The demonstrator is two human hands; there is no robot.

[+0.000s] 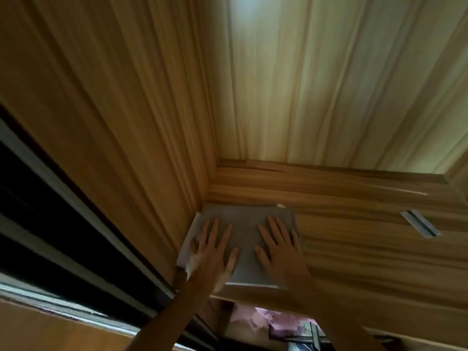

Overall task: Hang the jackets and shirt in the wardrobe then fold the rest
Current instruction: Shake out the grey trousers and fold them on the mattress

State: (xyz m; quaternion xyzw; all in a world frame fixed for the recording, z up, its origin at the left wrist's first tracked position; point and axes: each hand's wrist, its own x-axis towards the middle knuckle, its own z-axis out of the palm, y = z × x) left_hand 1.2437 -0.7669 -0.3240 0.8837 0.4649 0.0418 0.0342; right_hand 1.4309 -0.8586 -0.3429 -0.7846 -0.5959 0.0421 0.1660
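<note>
A folded grey garment lies flat in the back left corner of a wooden wardrobe shelf. A white folded piece sticks out from under its left side, against the side wall. My left hand lies flat on the left half of the grey garment, fingers spread and straight. My right hand presses flat on its right half, fingers straight too. Both forearms reach up from the lower edge of the view.
The wardrobe's side wall rises on the left and the lit back panel stands behind the shelf. A small metal strip lies on the shelf at the right. Pink and dark clothing shows below the shelf. A dark sliding-door track runs at far left.
</note>
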